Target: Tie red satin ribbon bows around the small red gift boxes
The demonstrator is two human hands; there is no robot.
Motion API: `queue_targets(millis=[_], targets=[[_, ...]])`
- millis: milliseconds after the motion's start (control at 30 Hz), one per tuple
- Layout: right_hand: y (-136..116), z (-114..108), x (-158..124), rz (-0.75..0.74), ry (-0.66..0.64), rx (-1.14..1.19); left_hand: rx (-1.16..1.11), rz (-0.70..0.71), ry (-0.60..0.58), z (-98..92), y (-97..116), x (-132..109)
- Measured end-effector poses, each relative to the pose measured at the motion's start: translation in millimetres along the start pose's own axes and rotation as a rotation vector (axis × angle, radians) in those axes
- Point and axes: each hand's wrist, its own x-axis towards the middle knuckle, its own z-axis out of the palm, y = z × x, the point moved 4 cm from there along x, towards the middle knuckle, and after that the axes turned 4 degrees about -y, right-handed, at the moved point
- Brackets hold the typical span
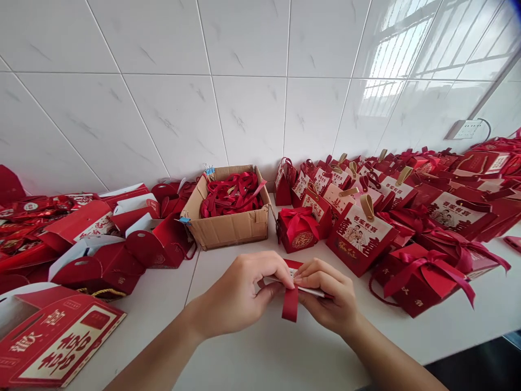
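Observation:
At the front middle of the table, my left hand [248, 293] and my right hand [329, 293] come together over a small red and white gift box [293, 266], mostly covered by my fingers. A red ribbon [290, 305] hangs down between the hands, its upper part pinched by my left thumb and index finger. My right fingers are closed round the box's right side. Just beyond the hands stands a cardboard box [228, 232] holding a tangle of red ribbons [234, 194]. To its right sits a small red box with a bow [298, 231].
Open red boxes [158, 239] and a large open red box [61, 336] line the left side, with red-wrapped packets [36, 228] behind. Closed gift boxes [360, 233] and bow-tied boxes [423, 277] crowd the right. A tiled wall [248, 108] bounds the white table [252, 358].

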Motion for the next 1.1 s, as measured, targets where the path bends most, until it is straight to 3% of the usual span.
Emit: queue_targets(millis=[200, 333, 433, 633, 733, 933, 1100], targets=[[0.8, 1.9, 0.7, 0.022, -0.022, -0.01, -0.13, -0.028, -0.049, 2.7, 5.1, 0.3], [1.8, 2.8, 0.5, 0.026, -0.008, -0.01, -0.086, -0.046, -0.039, 3.6, 4.9, -0.1], [6.6, 5.7, 4.3, 0.045, 0.012, -0.011, -0.019, -0.092, 0.033, 0.3, 0.6, 1.1], [34.7, 21.7, 23.5, 0.206, 0.042, 0.048, 0.077, -0.13, 0.334, -16.9, -20.0, 6.9], [48.3, 31.1, 31.9, 0.273, 0.021, 0.109, 0.124, -0.122, 0.424, -23.1, -32.0, 7.9], [75.5, 46.1, 37.9, 0.465, 0.017, 0.27, 0.027, -0.141, 0.492, -36.3, -58.3, 11.2], [92.0, 59.7, 42.1, 0.568, -0.096, 0.465, -0.042, -0.248, 0.481, -48.2, -73.8, 11.2]])
